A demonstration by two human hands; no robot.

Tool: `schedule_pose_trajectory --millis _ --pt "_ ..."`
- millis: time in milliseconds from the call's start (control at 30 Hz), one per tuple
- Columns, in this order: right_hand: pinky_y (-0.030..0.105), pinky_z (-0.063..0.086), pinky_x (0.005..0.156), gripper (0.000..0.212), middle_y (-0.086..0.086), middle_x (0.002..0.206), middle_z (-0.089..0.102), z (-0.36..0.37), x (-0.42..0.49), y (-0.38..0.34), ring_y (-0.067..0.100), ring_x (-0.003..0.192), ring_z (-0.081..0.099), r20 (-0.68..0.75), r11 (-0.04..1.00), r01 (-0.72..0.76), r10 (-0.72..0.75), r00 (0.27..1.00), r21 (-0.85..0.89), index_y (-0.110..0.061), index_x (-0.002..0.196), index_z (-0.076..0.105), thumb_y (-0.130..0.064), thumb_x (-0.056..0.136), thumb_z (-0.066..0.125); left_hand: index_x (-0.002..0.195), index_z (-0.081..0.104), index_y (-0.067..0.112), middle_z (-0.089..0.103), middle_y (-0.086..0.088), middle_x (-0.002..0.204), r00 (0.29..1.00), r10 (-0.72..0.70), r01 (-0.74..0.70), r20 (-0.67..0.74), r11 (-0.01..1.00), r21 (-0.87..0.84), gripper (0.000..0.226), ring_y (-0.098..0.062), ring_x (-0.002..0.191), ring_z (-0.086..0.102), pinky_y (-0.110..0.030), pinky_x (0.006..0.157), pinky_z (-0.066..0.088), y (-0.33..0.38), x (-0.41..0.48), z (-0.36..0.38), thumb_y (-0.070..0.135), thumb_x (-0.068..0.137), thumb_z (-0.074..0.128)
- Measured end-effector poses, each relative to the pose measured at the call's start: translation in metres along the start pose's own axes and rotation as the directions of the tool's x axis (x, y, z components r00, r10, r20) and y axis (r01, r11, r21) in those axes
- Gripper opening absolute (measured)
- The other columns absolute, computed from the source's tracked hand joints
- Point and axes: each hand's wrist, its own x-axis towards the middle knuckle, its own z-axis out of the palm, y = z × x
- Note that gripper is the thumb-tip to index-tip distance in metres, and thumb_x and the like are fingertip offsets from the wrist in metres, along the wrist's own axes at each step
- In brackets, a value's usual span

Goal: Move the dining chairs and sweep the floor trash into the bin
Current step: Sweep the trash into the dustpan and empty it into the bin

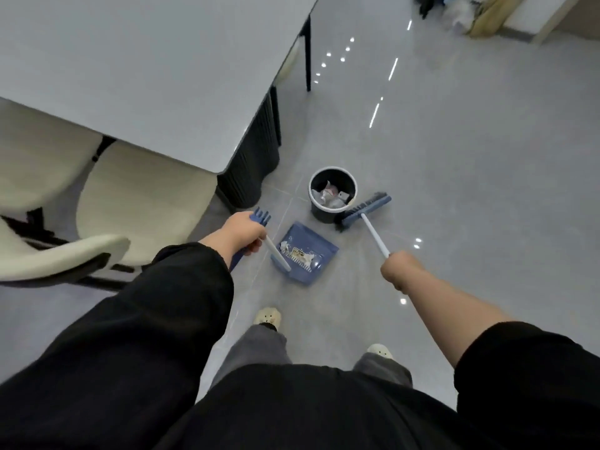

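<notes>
**Stuff you can't really make out**

Cream chairs [139,206] slip under the table [146,76] and off the left edge. Top-right pile [467,14]: blurry, cropped. Scraps in the bin [319,216] and dustpan [311,235] are too small to identify. The right hand [399,267] hides its own fingers on the broom handle [375,235].

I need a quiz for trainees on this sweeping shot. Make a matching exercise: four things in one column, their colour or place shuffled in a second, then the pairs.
1. dustpan
2. bin
3. broom
4. chair

A. cream, partly under the table
B. blue, scraps lying in it
C. dark, round, trash inside
D. blue head with bristles, next to the bin

Pairs: 1-B; 2-C; 3-D; 4-A
</notes>
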Motion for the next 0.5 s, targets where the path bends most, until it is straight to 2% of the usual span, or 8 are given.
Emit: schedule_pose_trajectory --millis 33,67,133,233,300,367,500 --pt "0.032 0.045 0.064 0.039 0.011 0.078 0.049 -0.01 0.005 0.005 0.03 0.076 0.053 0.007 1.0 0.018 -0.018 1.0 -0.019 -0.005 0.131 0.05 -0.009 0.092 0.041 0.087 0.047 0.006 0.05 -0.015 0.063 0.999 -0.032 0.032 0.003 0.999 -0.034 0.009 -0.022 0.05 0.047 -0.025 0.051 0.037 -0.002 -0.007 0.007 -0.003 0.089 0.047" --pt "0.031 0.044 0.058 0.038 0.01 0.073 0.047 -0.031 0.011 0.02 0.028 0.069 0.053 0.02 0.987 0.107 -0.106 0.994 -0.123 -0.004 0.129 0.05 -0.009 0.093 0.041 0.095 0.046 0.006 0.052 -0.016 0.065 0.996 -0.082 0.078 -0.027 0.989 -0.125 0.009 -0.022 0.051 0.049 -0.026 0.052 0.038 -0.007 -0.027 0.03 -0.002 0.09 0.046" --pt "0.029 0.039 0.046 0.035 0.01 0.07 0.046 -0.046 0.017 0.032 0.022 0.055 0.049 0.037 0.973 0.15 -0.145 0.989 -0.178 -0.002 0.126 0.051 -0.008 0.094 0.04 0.104 0.042 0.008 0.057 -0.017 0.07 0.992 -0.123 0.115 -0.033 0.974 -0.197 0.012 -0.023 0.054 0.054 -0.027 0.053 0.04 -0.013 -0.039 0.045 0.001 0.094 0.044" --pt "0.027 0.036 0.041 0.032 0.011 0.071 0.048 -0.064 0.02 0.06 0.021 0.052 0.047 0.071 0.942 0.208 -0.197 0.978 -0.262 -0.003 0.123 0.052 -0.009 0.094 0.04 0.108 0.043 0.008 0.061 -0.016 0.072 0.973 -0.164 0.125 -0.161 0.966 -0.227 0.01 -0.023 0.053 0.057 -0.026 0.05 0.041 -0.024 -0.061 0.077 0.012 0.099 0.04" --pt "0.027 0.035 0.042 0.031 0.011 0.071 0.047 -0.072 0.022 0.076 0.021 0.052 0.045 0.079 0.932 0.238 -0.225 0.971 -0.272 -0.002 0.122 0.051 -0.008 0.094 0.04 0.105 0.05 0.005 0.061 -0.013 0.067 0.948 -0.155 0.103 -0.277 0.976 -0.191 0.016 -0.022 0.051 0.055 -0.024 0.048 0.042 -0.028 -0.08 0.094 0.016 0.099 0.04" --pt "0.025 0.033 0.043 0.03 0.012 0.07 0.045 -0.073 0.021 0.088 0.02 0.051 0.042 0.099 0.924 0.268 -0.25 0.963 -0.275 0.0 0.121 0.05 -0.007 0.094 0.04 0.098 0.055 0.003 0.06 -0.013 0.068 0.921 -0.138 0.086 -0.364 0.984 -0.156 0.01 -0.023 0.053 0.054 -0.025 0.048 0.043 -0.034 -0.102 0.108 0.007 0.092 0.048" --pt "0.025 0.03 0.044 0.017 0.012 0.068 0.043 -0.072 0.014 0.103 0.02 0.05 0.038 0.106 0.911 0.292 -0.272 0.956 -0.29 0.001 0.11 0.046 -0.005 0.096 0.038 0.089 0.053 0.006 0.057 -0.013 0.077 0.885 -0.098 0.055 -0.456 0.993 -0.107 0.004 -0.026 0.063 0.054 -0.027 0.054 0.043 -0.049 -0.131 0.123 0.005 0.089 0.05"
